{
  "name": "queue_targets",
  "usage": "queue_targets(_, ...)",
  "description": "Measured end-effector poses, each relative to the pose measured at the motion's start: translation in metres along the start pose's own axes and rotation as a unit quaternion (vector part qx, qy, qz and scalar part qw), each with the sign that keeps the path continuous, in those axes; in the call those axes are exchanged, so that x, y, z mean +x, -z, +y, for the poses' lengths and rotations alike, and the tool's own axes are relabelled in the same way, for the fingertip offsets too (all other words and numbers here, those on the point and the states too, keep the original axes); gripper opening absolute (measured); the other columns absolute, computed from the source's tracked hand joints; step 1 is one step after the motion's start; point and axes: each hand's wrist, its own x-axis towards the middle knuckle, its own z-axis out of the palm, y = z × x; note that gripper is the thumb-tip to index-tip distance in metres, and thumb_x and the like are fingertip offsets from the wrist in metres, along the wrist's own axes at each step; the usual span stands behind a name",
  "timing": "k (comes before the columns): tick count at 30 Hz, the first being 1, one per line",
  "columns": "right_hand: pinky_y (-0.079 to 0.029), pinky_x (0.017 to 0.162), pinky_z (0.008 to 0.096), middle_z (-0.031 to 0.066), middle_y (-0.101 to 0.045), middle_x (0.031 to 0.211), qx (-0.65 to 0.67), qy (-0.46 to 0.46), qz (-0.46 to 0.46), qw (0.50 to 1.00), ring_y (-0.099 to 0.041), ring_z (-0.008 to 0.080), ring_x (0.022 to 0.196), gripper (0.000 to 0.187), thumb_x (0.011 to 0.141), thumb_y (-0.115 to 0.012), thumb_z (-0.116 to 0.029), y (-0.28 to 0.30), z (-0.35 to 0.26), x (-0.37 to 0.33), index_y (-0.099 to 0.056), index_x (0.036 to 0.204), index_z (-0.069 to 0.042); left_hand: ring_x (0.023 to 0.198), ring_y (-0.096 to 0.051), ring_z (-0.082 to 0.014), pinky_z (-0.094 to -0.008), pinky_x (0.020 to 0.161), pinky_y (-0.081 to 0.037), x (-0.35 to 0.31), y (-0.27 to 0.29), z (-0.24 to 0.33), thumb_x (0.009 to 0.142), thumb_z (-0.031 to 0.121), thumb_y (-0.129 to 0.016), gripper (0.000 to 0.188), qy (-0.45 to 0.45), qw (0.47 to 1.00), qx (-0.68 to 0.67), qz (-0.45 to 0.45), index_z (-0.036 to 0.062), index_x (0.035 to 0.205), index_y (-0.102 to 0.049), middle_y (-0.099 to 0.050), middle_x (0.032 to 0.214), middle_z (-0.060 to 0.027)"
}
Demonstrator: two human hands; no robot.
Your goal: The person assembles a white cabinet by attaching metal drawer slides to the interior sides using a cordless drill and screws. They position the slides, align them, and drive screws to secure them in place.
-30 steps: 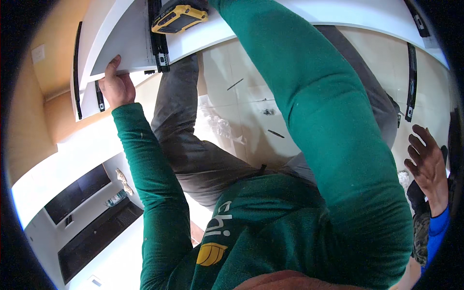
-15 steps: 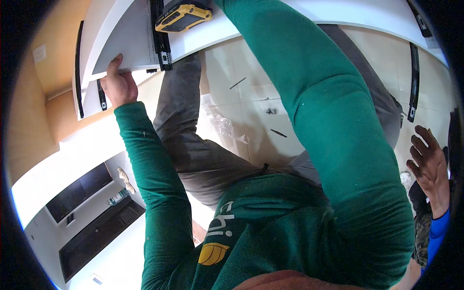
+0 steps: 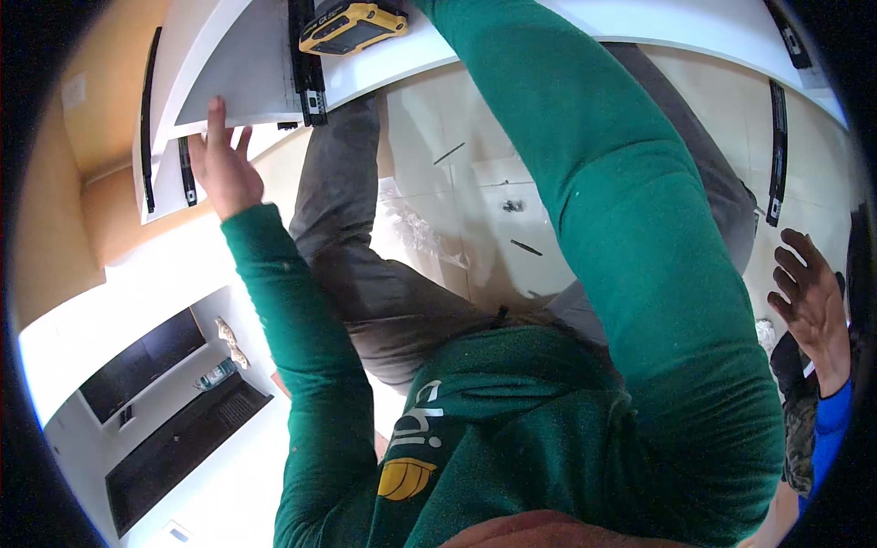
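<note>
My left hand is at the front edge of a white cabinet panel, with its fingers stretched out and apart and nothing held in it. One finger reaches up over the panel edge; whether it still touches is hard to tell. Right of it, a black drawer slide runs along the cabinet. A yellow-and-black tool battery shows next to that slide, and the rest of its tool is out of the picture. My right arm in a green sleeve stretches past the top edge, so my right hand is hidden.
More black slides hang at both sides of the white cabinet. Thin dark pieces and clear plastic wrap lie on the tiled floor between my legs. At the right, another person's hand is near a slide's end.
My left hand has loosened from the panel edge, and its fingers have straightened and spread. The battery and cabinet sit slightly higher in view. The other person's hand has barely moved.
</note>
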Motion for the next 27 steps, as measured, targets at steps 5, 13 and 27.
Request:
queue_targets(5, -0.055, 0.052, 0.0421, 0.0149, -0.070, 0.084, 0.008, 0.004, 0.025, 1.000, -0.064, 0.0264, 0.059, 0.023, 0.104, -0.058, -0.024, -0.005, 0.002, -0.005, -0.066, 0.104, -0.002, 0.074, -0.061, -0.0122, -0.0252, 0.066, -0.050, -0.054, 0.021, -0.018, 0.089, 0.021, -0.081, 0.033, -0.221, 0.942, 0.251, 0.028, -0.0044, 0.104, -0.068, -0.069, 0.085, -0.0081)
queue_targets(13, -0.056, 0.056, 0.0426, 0.0134, -0.067, 0.080, 0.027, 0.010, 0.046, 0.999, -0.065, 0.0273, 0.062, 0.030, 0.103, -0.060, -0.033, 0.007, -0.002, -0.018, -0.065, 0.100, -0.004, 0.087, -0.073, -0.0378, -0.0466, 0.075, -0.059, -0.009, -0.061, -0.033, 0.084, 0.020, -0.072, 0.025, -0.331, 0.756, 0.533, -0.186, -0.0018, 0.096, -0.069, -0.072, 0.102, -0.0223)
queue_targets(27, -0.057, 0.061, 0.0358, 0.0161, -0.072, 0.103, -0.082, -0.068, 0.010, 0.994, -0.064, 0.0216, 0.067, 0.041, 0.104, -0.053, -0.041, 0.036, -0.040, -0.203, -0.061, 0.115, -0.002, 0.107, -0.070, -0.0381, -0.0478, 0.091, -0.057, 0.036, -0.098, -0.043, 0.093, 0.020, -0.052, 0.029, -0.216, 0.724, 0.608, -0.245, 0.0059, 0.103, -0.076, -0.073, 0.113, -0.0201)
